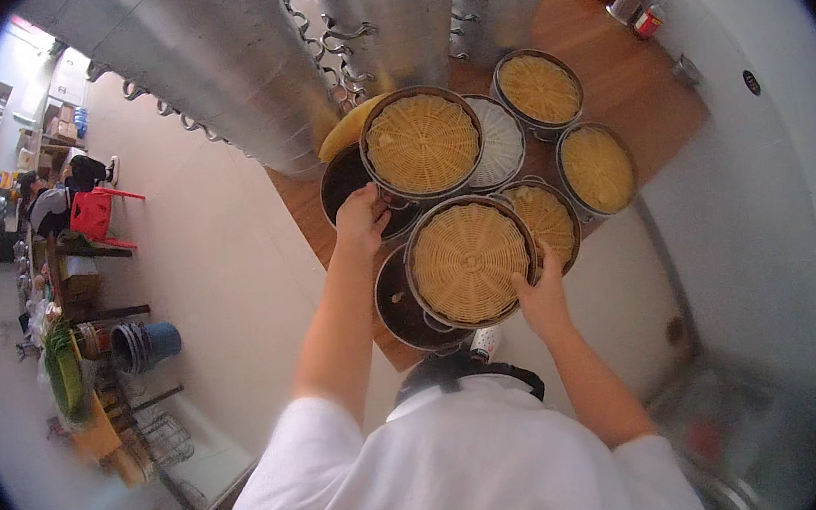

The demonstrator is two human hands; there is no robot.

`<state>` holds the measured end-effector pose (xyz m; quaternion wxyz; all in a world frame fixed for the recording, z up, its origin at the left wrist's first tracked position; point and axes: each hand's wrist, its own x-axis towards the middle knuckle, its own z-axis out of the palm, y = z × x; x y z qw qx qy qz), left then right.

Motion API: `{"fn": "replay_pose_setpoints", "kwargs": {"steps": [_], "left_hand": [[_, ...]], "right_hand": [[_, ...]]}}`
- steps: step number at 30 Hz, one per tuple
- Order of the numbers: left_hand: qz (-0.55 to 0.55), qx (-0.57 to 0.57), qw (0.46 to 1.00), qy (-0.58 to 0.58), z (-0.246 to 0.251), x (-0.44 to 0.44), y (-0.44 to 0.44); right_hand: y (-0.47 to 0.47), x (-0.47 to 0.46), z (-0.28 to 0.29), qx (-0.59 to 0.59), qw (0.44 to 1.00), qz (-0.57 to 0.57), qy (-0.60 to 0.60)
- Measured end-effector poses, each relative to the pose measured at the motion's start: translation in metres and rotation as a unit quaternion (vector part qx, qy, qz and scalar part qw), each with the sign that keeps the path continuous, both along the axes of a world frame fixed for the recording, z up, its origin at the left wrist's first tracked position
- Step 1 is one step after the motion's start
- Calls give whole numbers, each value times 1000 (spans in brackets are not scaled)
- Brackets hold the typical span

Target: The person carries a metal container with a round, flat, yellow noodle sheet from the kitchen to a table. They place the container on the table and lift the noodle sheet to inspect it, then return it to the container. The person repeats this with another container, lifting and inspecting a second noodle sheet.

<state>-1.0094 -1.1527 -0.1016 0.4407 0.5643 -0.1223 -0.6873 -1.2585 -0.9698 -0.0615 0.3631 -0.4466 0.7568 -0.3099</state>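
Note:
Several round metal steamer trays with woven liners stand on a brown wooden table point(629, 78). My right hand point(547, 292) holds the right rim of the nearest steamer tray with a tan woven liner point(472, 261). My left hand point(364, 218) is at the lower left edge of another lined steamer tray point(422, 143), fingers at its side handle; its grip is partly hidden. Under these two lie dark round pans point(350, 178), partly covered. A white woven liner point(497, 140) shows to the right of the upper tray. A yellow cloth or mat point(352, 127) lies behind it.
Tall stacks of metal steamers point(388, 15) with side handles rise at the table's far side. Two lined trays point(538, 87) sit at the right. Bottles and a utensil holder point(630, 1) stand by the wall. Far left, a person point(52, 209) is near a red stool point(92, 214).

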Motion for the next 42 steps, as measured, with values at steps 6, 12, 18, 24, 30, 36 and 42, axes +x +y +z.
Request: {"fn": "replay_pose_setpoints", "kwargs": {"steps": [6, 12, 18, 24, 30, 36, 42], "left_hand": [[18, -38, 987, 158, -14, -3, 15], [87, -101, 953, 272, 4, -15, 15], [111, -95, 940, 308, 57, 1, 46], [41, -48, 958, 280, 87, 14, 128], [14, 7, 963, 271, 74, 3, 196], [16, 12, 971, 237, 63, -18, 217], [17, -29, 964, 266, 49, -28, 215]], "right_hand": [[7, 4, -3, -21, 994, -75, -83], [5, -14, 1, -54, 990, -124, -41], [-9, -33, 6, -124, 981, -148, -24], [-11, -17, 2, -73, 954, -179, -229], [-9, -23, 30, -188, 951, -159, -188], [-28, -19, 54, -229, 960, 127, 97], [-39, -14, 48, -153, 959, 140, 191]]}}
